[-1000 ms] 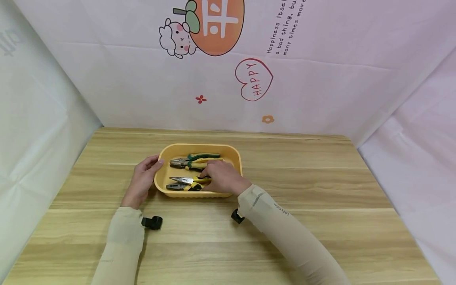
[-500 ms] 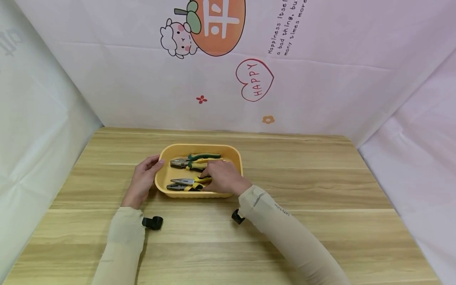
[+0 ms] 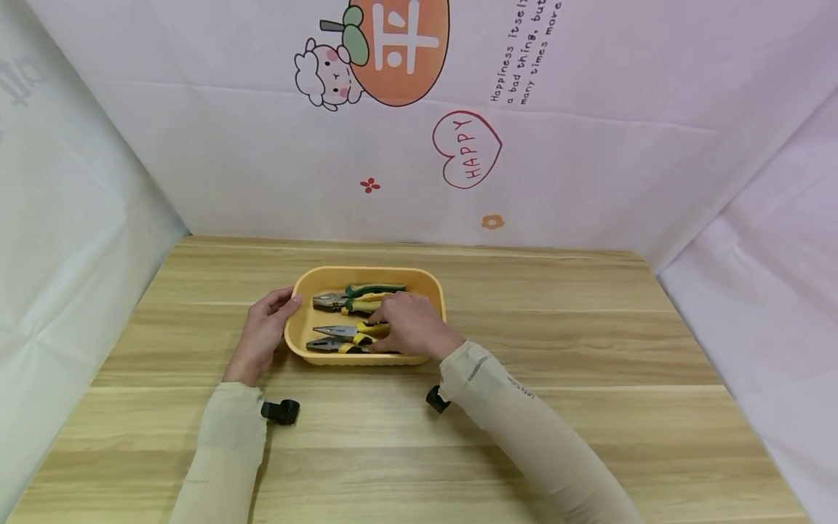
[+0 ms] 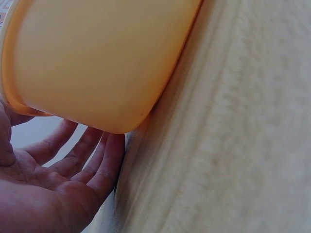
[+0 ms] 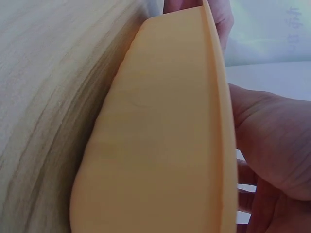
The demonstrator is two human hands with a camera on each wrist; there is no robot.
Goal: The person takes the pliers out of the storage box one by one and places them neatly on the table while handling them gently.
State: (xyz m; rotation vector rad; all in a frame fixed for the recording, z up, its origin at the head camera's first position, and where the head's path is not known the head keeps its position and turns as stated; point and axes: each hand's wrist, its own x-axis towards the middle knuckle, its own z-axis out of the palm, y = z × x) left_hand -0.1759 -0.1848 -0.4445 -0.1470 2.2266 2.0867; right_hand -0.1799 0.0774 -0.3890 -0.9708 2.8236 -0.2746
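Observation:
A yellow plastic bin (image 3: 366,359) sits on the wooden table with several pliers lying inside. My left hand (image 3: 265,327) pinches its left end, thumb over the rim and fingers against the outer wall (image 4: 107,63). Reaching in over the right part, my right hand (image 3: 412,324) grips the handles of long-nose pliers (image 3: 335,331); its palm and fingertips are mostly hidden behind the bin's wall (image 5: 160,121) in the right wrist view. Combination pliers (image 3: 322,344) lie nearest the front wall. Toward the back are yellow-and-green-handled pliers (image 3: 360,304) and green-handled pliers (image 3: 376,289).
The wooden table (image 3: 556,313) extends on both sides of the bin. Behind it hangs a white printed cloth (image 3: 576,182), with more white cloth (image 3: 85,182) at the sides. Black wrist mounts (image 3: 281,412) stick out from both sleeves.
Both hands stay at the same places on and in the bin. The long-nose pliers shift only very slightly under the right hand.

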